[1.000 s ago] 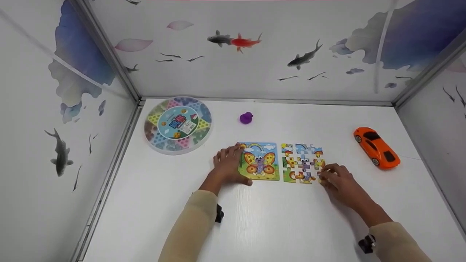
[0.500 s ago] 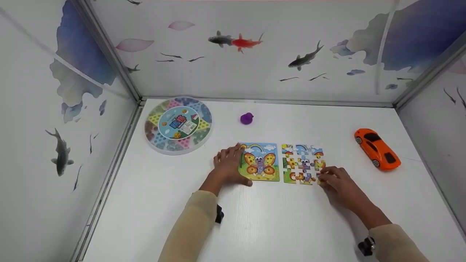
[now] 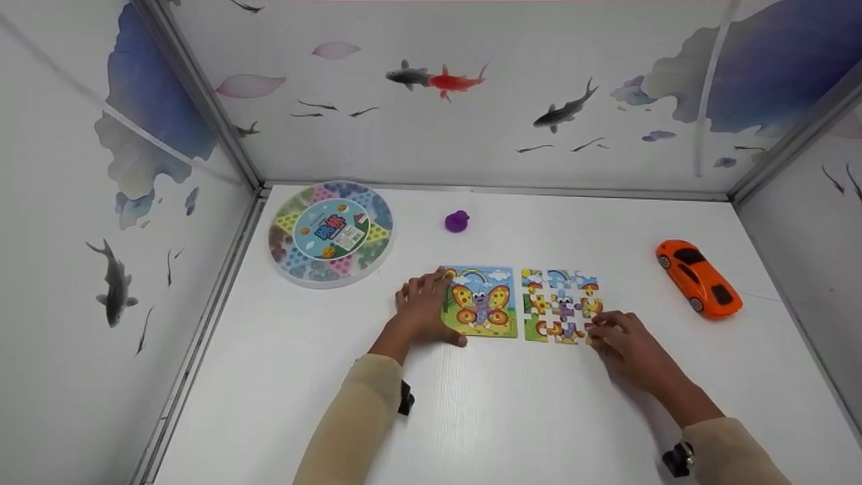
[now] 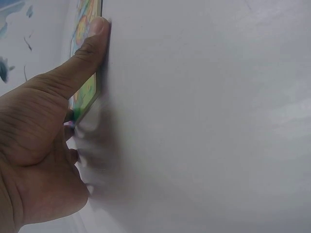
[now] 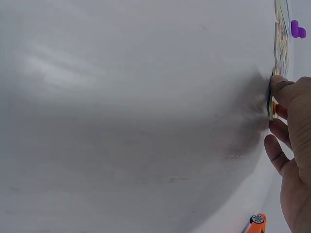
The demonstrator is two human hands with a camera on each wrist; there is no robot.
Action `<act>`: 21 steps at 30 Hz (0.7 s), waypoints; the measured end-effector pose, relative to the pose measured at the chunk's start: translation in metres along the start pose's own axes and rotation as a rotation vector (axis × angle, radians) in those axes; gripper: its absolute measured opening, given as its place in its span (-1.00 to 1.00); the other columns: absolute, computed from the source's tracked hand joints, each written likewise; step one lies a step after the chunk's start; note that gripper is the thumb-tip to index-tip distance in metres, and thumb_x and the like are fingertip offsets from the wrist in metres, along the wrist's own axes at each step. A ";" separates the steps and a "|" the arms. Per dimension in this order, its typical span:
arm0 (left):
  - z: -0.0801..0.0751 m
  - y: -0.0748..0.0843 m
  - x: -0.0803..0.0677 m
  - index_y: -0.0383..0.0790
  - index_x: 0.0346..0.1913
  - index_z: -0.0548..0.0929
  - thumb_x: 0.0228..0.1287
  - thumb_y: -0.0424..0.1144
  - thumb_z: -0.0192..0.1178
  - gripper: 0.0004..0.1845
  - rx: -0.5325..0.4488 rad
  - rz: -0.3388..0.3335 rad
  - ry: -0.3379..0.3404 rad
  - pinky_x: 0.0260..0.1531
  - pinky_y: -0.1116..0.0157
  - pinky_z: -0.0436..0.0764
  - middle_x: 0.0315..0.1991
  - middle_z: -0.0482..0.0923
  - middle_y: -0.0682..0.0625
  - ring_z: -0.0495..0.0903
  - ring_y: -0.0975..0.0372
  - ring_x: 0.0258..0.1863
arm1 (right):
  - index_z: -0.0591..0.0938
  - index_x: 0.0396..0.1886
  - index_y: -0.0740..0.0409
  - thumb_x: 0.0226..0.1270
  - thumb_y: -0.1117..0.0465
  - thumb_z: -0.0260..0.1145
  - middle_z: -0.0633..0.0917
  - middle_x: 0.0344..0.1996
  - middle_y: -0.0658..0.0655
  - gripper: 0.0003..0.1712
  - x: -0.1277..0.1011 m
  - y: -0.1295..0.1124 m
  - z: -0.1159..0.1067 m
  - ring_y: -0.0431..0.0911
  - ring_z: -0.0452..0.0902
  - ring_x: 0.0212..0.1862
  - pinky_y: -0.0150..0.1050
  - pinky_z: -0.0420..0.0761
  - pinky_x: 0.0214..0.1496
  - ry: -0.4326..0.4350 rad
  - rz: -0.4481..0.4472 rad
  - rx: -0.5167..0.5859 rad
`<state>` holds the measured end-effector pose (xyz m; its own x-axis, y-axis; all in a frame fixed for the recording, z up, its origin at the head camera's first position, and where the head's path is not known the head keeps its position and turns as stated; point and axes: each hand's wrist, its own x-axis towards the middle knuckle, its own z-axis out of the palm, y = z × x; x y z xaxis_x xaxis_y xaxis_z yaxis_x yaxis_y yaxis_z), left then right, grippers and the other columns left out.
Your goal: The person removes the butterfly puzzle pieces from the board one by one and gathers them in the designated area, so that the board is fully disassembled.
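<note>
White table (image 3: 512, 417) inside a booth with fish-painted walls; two puzzles lie side by side near the middle. Left hand (image 3: 423, 308) rests on the left edge of the butterfly picture board (image 3: 481, 300), fingers spread fairly flat over its left margin, thumb (image 4: 82, 53) stretched straight along the near edge and pressing against it, nothing wrapped or pinched. Just to the right of that board, with a narrow gap between, sits the jigsaw (image 3: 560, 305), its pieces laid in a square with thin gaps showing between them. Right hand (image 3: 623, 341) is at the jigsaw's near right corner, fingers bent and bunched at the corner piece (image 3: 590, 331); the wrist view shows the thumb (image 5: 284, 92) set against the piece's edge with the other fingers curled beneath, so it looks pinched, though the piece itself is mostly hidden by the fingers. Both sleeves are pale beige. Far left on the table, a round game box (image 3: 330, 232) with a clear lid. A small purple toy (image 3: 456, 220) lies far of the board, well apart from it. An orange toy car (image 3: 699, 279) sits at the right, well apart from the right hand
</note>
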<state>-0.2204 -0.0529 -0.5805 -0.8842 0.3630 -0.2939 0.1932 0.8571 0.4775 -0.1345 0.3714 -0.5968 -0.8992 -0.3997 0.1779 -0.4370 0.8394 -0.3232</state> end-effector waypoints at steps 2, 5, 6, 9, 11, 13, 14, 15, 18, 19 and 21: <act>0.000 -0.001 0.001 0.03 0.84 0.00 -0.01 0.32 0.72 0.47 0.012 0.003 0.001 0.70 -0.33 -0.02 0.86 -0.14 0.01 -0.05 -0.14 0.75 | 0.86 0.17 0.05 0.37 0.34 0.61 0.73 0.24 0.13 -0.61 0.000 0.000 0.000 0.02 0.58 0.24 -0.16 0.76 0.26 0.010 -0.005 -0.005; 0.001 -0.001 0.001 0.04 0.84 0.00 -0.01 0.33 0.71 0.47 0.029 0.006 0.003 0.68 -0.33 0.02 0.86 -0.13 0.02 -0.02 -0.14 0.73 | 0.88 0.14 0.04 0.36 0.33 0.62 0.74 0.21 0.15 -0.63 0.000 0.000 0.002 0.02 0.59 0.20 -0.11 0.78 0.22 0.025 -0.016 -0.020; 0.001 -0.001 0.002 0.05 0.84 0.00 -0.01 0.34 0.70 0.47 0.032 0.007 0.005 0.68 -0.33 0.03 0.86 -0.13 0.02 -0.02 -0.14 0.73 | 0.88 0.14 0.03 0.37 0.33 0.62 0.74 0.21 0.15 -0.63 0.000 0.000 0.002 0.02 0.59 0.20 -0.06 0.77 0.23 0.023 -0.011 -0.014; 0.001 -0.001 0.002 0.04 0.84 0.01 -0.01 0.33 0.71 0.47 0.029 0.006 0.010 0.68 -0.33 0.03 0.86 -0.12 0.02 -0.01 -0.14 0.72 | 0.88 0.15 0.03 0.40 0.32 0.60 0.74 0.21 0.15 -0.65 0.002 -0.001 0.001 0.04 0.59 0.21 0.12 0.73 0.25 0.012 0.009 -0.002; 0.000 0.000 0.001 0.04 0.84 0.02 -0.01 0.33 0.71 0.46 0.027 0.002 0.013 0.69 -0.32 0.02 0.85 -0.11 0.02 -0.01 -0.14 0.73 | 0.88 0.16 0.03 0.41 0.32 0.58 0.74 0.22 0.14 -0.65 0.002 -0.002 0.000 0.06 0.58 0.22 0.19 0.71 0.26 0.002 0.022 0.015; 0.000 0.001 0.000 0.04 0.84 0.02 -0.01 0.33 0.71 0.46 0.032 -0.002 0.014 0.69 -0.32 0.03 0.85 -0.10 0.02 -0.01 -0.15 0.73 | 0.88 0.16 0.03 0.42 0.31 0.58 0.75 0.22 0.14 -0.65 0.002 -0.002 0.000 0.07 0.59 0.22 0.21 0.70 0.25 0.001 0.021 0.018; 0.001 0.001 0.000 0.04 0.84 0.02 0.00 0.33 0.70 0.46 0.037 -0.003 0.014 0.69 -0.32 0.03 0.85 -0.10 0.01 -0.01 -0.15 0.73 | 0.88 0.16 0.04 0.41 0.32 0.59 0.75 0.22 0.15 -0.65 0.003 -0.001 0.000 0.07 0.59 0.22 0.21 0.71 0.24 0.002 0.016 0.016; 0.001 0.001 0.000 0.03 0.84 0.01 0.00 0.34 0.70 0.46 0.040 -0.005 0.015 0.69 -0.32 0.03 0.85 -0.10 0.01 -0.01 -0.15 0.74 | 0.88 0.15 0.05 0.40 0.32 0.59 0.76 0.21 0.15 -0.65 0.003 -0.001 0.000 0.07 0.60 0.21 0.20 0.71 0.23 0.004 0.008 0.014; 0.001 0.002 -0.001 0.03 0.84 -0.01 0.01 0.34 0.69 0.47 0.050 -0.005 0.016 0.70 -0.32 0.02 0.86 -0.11 0.01 -0.02 -0.15 0.75 | 0.87 0.14 0.07 0.38 0.32 0.61 0.76 0.19 0.14 -0.65 0.003 0.001 0.000 0.05 0.61 0.20 0.19 0.71 0.22 0.009 -0.008 0.002; 0.001 0.003 -0.001 0.03 0.84 -0.01 0.01 0.34 0.69 0.47 0.052 -0.004 0.017 0.70 -0.33 0.03 0.86 -0.11 0.01 -0.02 -0.15 0.75 | 0.87 0.13 0.07 0.37 0.32 0.62 0.76 0.19 0.13 -0.65 0.003 0.001 0.000 0.05 0.61 0.19 0.19 0.71 0.22 0.008 -0.011 0.000; 0.001 0.003 -0.002 0.04 0.84 -0.01 0.00 0.33 0.70 0.47 0.044 -0.001 0.024 0.70 -0.33 0.03 0.85 -0.10 0.02 -0.02 -0.15 0.75 | 0.86 0.12 0.08 0.36 0.33 0.62 0.76 0.19 0.11 -0.65 0.004 0.002 0.000 0.03 0.61 0.18 0.18 0.71 0.22 0.002 -0.013 0.000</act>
<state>-0.2180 -0.0510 -0.5793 -0.8941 0.3542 -0.2742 0.2107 0.8727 0.4404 -0.1387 0.3712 -0.5964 -0.8934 -0.4100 0.1836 -0.4487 0.8341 -0.3209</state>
